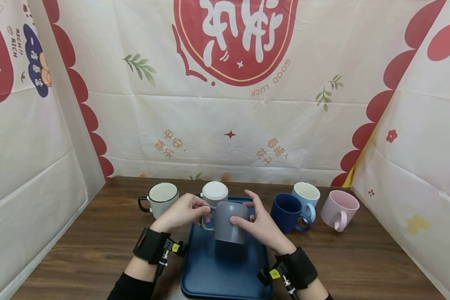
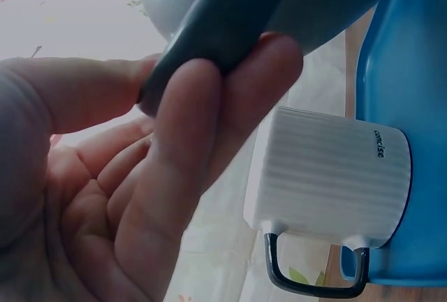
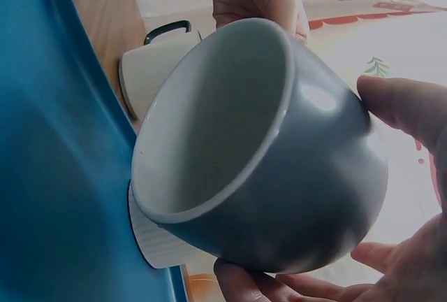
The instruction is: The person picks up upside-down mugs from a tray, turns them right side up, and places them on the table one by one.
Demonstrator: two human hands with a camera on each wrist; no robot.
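Note:
A grey mug (image 1: 230,225) hangs mouth-down and slightly tilted just above a blue tray (image 1: 210,275). My left hand (image 1: 181,212) pinches its handle (image 2: 209,29) between thumb and fingers (image 2: 181,148). My right hand (image 1: 262,227) grips the mug's body, thumb on the near side and fingers round the far side. In the right wrist view the grey mug (image 3: 279,176) shows its pale empty inside, with my right hand's thumb (image 3: 412,106) on its wall. A white ribbed mug (image 1: 215,193) stands upside down on the tray's far end, just behind the grey one.
On the brown table left of the tray stands an upright white mug with a black handle (image 1: 161,200). To the right stand a navy mug (image 1: 286,212), a light blue mug (image 1: 306,195) and a pink mug (image 1: 339,208). Printed cloth walls enclose the back and both sides.

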